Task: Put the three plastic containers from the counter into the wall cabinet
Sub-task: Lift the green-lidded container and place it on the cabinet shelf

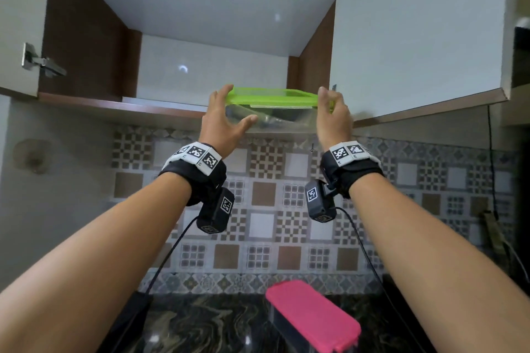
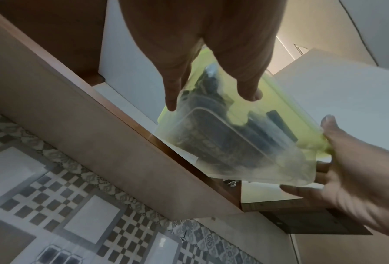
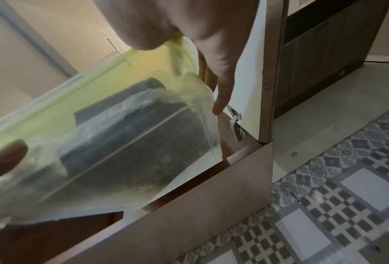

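Note:
A clear plastic container with a green lid (image 1: 269, 94) holds dark items and hangs level at the front edge of the open wall cabinet's bottom shelf (image 1: 160, 102). My left hand (image 1: 238, 104) grips its left end, fingers on the lid and thumb along the front wall. My right hand (image 1: 329, 100) grips the right end, thumb on the lid. From below, the left wrist view shows the container (image 2: 245, 142) partly over the shelf lip. The right wrist view shows it (image 3: 121, 142) near the right door hinge (image 3: 235, 125). A pink-lidded container (image 1: 312, 318) stands on the dark marble counter (image 1: 200, 324).
The cabinet interior (image 1: 212, 74) is white with brown side walls, and an upper shelf (image 1: 200, 8) sits above. Its right door (image 1: 415, 37) stands open close to my right hand; a left hinge (image 1: 40, 61) sticks out. A patterned tile backsplash (image 1: 272, 209) lies behind my arms.

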